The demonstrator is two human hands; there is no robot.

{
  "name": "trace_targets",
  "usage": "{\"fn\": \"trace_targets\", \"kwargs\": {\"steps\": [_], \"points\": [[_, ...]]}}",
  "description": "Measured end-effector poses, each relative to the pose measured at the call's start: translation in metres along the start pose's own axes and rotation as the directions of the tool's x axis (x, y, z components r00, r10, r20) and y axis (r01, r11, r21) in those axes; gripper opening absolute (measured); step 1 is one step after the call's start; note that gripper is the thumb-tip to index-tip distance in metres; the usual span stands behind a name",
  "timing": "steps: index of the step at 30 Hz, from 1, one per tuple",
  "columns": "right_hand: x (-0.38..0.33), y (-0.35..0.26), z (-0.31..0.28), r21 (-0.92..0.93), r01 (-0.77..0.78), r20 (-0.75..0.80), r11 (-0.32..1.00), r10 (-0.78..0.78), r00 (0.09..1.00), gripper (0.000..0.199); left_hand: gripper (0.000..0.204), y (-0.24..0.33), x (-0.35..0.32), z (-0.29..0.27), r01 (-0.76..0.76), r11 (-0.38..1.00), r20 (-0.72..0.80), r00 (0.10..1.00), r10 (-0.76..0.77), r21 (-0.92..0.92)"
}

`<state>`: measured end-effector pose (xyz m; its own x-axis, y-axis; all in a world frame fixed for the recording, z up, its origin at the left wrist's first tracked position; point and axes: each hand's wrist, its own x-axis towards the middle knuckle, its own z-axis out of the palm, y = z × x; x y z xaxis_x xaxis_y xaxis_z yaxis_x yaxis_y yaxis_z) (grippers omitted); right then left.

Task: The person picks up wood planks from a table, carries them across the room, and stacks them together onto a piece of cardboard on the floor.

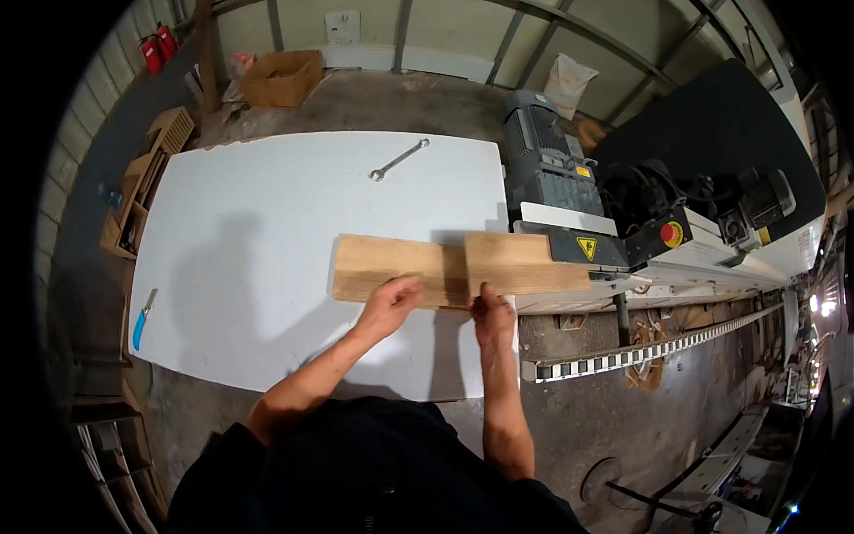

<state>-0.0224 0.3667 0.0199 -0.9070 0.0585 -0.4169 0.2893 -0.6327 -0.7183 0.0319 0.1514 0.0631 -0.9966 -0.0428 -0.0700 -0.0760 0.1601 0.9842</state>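
Two light brown wooden boards lie at the right side of the white table, their ends overlapping. The left board point(378, 258) rests on the tabletop. The right board point(525, 258) lies over its end and reaches past the table onto the machine. My left hand point(391, 304) is over the near edge of the left board, fingers loosely bent and nothing visible in them. My right hand point(492, 316) pinches the near left corner of the right board, thumb on top; its other fingers are partly hidden.
On the white table point(294, 178) are a combination wrench point(400, 160) and a blue-handled knife point(142, 320). The machine has a grey motor point(538, 133), a red stop button point(671, 235) and a toothed rail point(658, 350). A cardboard box point(282, 78) stands beyond the table.
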Motion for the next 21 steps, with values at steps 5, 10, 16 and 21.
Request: {"fn": "trace_targets", "kwargs": {"steps": [5, 10, 16, 21], "points": [[-0.083, 0.032, 0.035, -0.064, -0.137, 0.124, 0.989, 0.144, 0.982, 0.011, 0.037, -0.004, 0.011, 0.012, 0.326, 0.799, 0.153, 0.945, -0.289, -0.505], [-0.060, 0.008, 0.007, -0.150, -0.042, -0.003, 0.988, 0.042, 0.999, 0.014, 0.030, 0.011, -0.009, -0.021, 0.315, 0.763, 0.189, 0.949, -0.252, -0.565], [-0.068, -0.015, 0.018, -0.087, 0.081, 0.178, 0.993, -0.065, 0.982, 0.012, 0.031, 0.019, -0.024, -0.069, 0.298, 0.792, 0.128, 0.953, -0.273, -0.532], [-0.075, -0.035, 0.028, -0.035, 0.254, 0.265, 0.967, -0.236, 0.935, 0.025, 0.033, 0.034, -0.035, -0.109, 0.116, 0.819, 0.062, 0.993, -0.098, -0.562]]}}
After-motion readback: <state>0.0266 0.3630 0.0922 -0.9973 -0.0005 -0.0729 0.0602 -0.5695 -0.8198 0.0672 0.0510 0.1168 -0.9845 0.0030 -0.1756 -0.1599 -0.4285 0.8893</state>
